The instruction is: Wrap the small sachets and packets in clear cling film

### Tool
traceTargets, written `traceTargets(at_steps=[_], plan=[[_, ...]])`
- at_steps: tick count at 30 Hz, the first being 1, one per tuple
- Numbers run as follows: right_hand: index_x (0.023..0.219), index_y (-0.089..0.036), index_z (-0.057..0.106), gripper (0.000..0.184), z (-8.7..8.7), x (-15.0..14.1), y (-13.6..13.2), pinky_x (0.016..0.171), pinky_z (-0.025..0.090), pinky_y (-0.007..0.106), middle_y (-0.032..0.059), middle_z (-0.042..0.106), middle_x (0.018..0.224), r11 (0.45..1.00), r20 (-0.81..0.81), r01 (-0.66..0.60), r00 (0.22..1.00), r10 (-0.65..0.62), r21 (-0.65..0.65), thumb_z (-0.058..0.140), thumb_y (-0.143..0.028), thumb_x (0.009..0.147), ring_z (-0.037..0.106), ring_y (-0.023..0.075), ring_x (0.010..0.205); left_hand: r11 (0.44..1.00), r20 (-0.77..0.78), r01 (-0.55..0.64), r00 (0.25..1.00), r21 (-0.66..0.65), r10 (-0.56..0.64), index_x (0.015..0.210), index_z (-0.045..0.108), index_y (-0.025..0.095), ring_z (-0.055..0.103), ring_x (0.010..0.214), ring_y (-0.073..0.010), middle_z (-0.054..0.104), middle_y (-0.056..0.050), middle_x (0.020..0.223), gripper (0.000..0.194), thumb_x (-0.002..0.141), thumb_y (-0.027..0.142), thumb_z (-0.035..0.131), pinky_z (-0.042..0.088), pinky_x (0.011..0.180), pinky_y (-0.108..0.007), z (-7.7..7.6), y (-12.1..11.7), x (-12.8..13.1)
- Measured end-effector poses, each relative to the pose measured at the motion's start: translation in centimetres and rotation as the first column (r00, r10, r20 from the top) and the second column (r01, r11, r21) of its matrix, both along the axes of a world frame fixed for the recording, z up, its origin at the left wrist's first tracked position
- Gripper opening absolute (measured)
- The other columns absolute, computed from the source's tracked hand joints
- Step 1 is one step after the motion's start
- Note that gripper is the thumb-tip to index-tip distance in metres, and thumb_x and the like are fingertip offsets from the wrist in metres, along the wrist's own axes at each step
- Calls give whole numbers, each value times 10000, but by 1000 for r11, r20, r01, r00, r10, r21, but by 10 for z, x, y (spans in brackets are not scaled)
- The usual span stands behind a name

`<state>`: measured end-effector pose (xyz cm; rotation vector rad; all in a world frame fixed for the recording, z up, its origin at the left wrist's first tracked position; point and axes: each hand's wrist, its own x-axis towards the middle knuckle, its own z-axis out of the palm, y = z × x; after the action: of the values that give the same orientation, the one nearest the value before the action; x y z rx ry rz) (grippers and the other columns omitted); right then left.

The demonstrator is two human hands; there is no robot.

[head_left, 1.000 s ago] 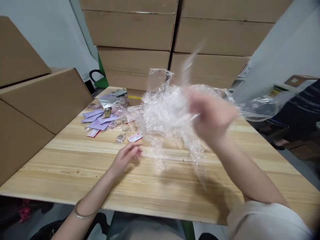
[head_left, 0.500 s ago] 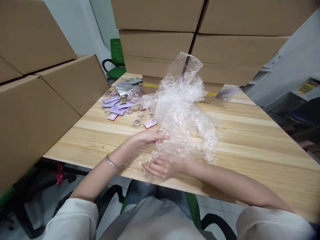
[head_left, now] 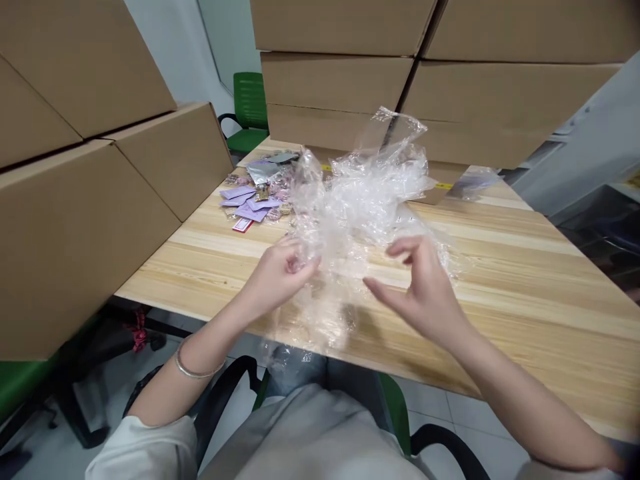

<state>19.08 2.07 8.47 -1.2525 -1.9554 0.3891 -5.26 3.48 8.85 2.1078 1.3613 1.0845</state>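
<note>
A heap of crumpled clear plastic bags spreads over the middle of the wooden table, part of it hanging past the front edge. My left hand has its fingers curled on the left side of the plastic, pinching some of the film. On the right, my right hand is raised beside the heap, thumb and fingers apart with nothing between them. Left of the heap lie several purple packets, a silver pouch and a red-and-white card.
Large cardboard boxes are stacked behind the heap. More boxes line the table's left side. A green chair stands at the back left, and a flat plastic bag lies at the back right.
My right hand has moved from the front edge up and to the right, opening its fingers. The left hand has shifted left, and plastic now covers the small items near it.
</note>
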Motion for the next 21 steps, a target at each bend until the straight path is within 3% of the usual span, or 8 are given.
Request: traceTargets(at_steps=[1,3,6,10,13,16,19,21], plan=[[1175,-216,507,574,1,-1,13,921,466,474,129,575,1222,999,-60,37,997,-39,-36,746,-505,740,566,298,1119,997,-54,51,997,65,-47,592,349,209,501,753,-167,471,-1,678,383,902,297,556,422,724,-311,0,-3,3],[1189,-226,535,631,-2,-6,39,972,451,473,117,583,1269,963,-180,-148,978,108,-226,761,-560,704,567,292,1160,975,-141,192,974,111,-176,643,479,199,543,987,-236,596,-63,868,312,910,328,575,444,910,-393,-1,-5,6],[958,-225,644,421,-14,-11,67,910,494,412,54,691,1030,791,-367,-451,878,308,-415,714,-583,746,643,235,990,936,-141,352,927,12,-347,915,632,220,429,1320,-300,577,-103,1282,251,904,469,605,350,1109,-481,-9,-2,2],[758,-229,662,377,-31,-5,80,857,512,377,17,699,818,848,-493,-371,856,155,-378,749,-593,709,660,207,856,990,15,91,996,-104,-89,1352,472,230,297,1452,-313,356,-146,1533,613,861,565,625,255,1182,-508,-36,8,-7],[706,-229,659,446,-35,1,80,842,524,379,19,691,762,879,-536,-341,835,121,-333,726,-670,696,668,207,818,953,34,-12,999,-303,23,1388,454,189,503,1295,-329,501,-178,1413,762,775,556,716,415,1066,-479,-59,16,-9],[789,-222,694,454,-27,5,72,833,545,356,44,722,858,885,-480,-336,864,154,-321,670,-674,769,682,202,866,910,138,65,990,-410,-9,1093,648,169,672,959,-242,705,-90,1021,362,878,455,594,526,853,-362,-70,26,-11],[910,-194,696,464,-12,20,56,572,552,288,65,729,858,899,-392,-178,920,7,-400,646,-645,811,674,166,639,887,297,4,943,-462,151,879,654,167,620,577,-155,619,7,624,247,903,373,520,495,561,-252,-67,34,-25],[969,-184,682,491,-5,40,44,360,417,236,25,678,671,888,-323,3,931,-171,-460,643,-646,811,533,111,386,847,362,-75,882,-526,303,858,628,176,431,351,-103,475,67,465,247,905,386,507,336,373,-205,-62,38,-41]])
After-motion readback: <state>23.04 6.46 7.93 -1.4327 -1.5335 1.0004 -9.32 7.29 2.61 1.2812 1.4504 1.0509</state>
